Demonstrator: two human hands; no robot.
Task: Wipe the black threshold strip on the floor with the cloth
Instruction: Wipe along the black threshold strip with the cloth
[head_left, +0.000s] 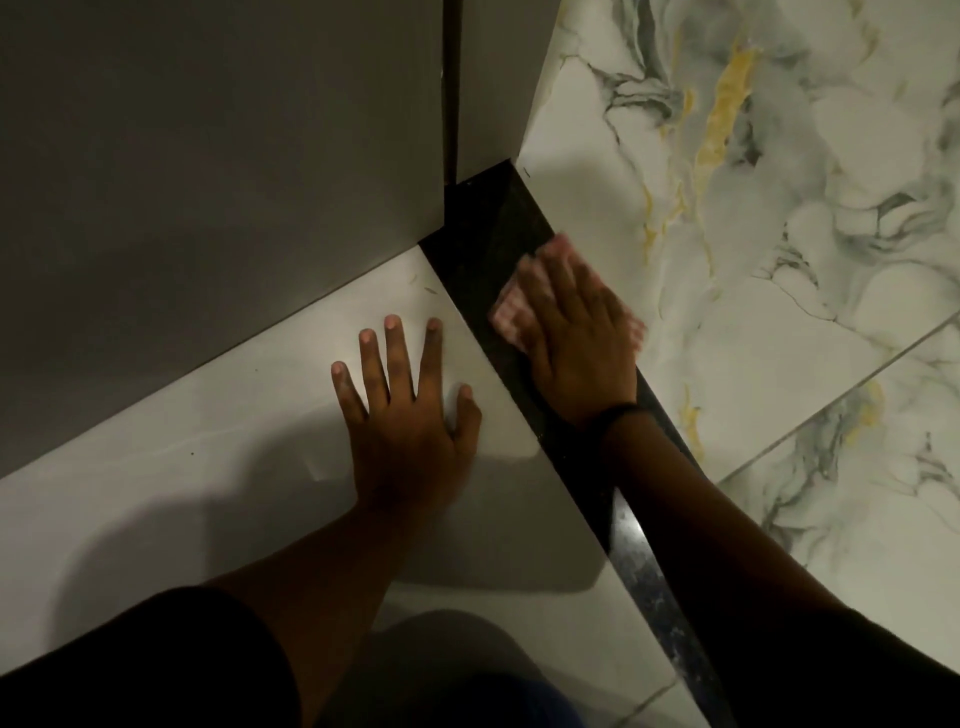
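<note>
Person, seen from above, two bare forearms and hands in view

Left hand (410, 415): bare, no ring or band visible; five fingers with short, pale nails; forearm uncovered up to a dark, near-black short sleeve (156, 654) at the lower left edge

Right hand (576, 343): bare, slightly blurred, nails not clear; thin black band (618, 413) around the wrist; forearm uncovered, upper arm in shadow at the lower right, any sleeve there cannot be told

Lower body: dark clothing at the bottom edge, with a small patch of blue fabric (540, 701) near centre; garment type cannot be told
</note>
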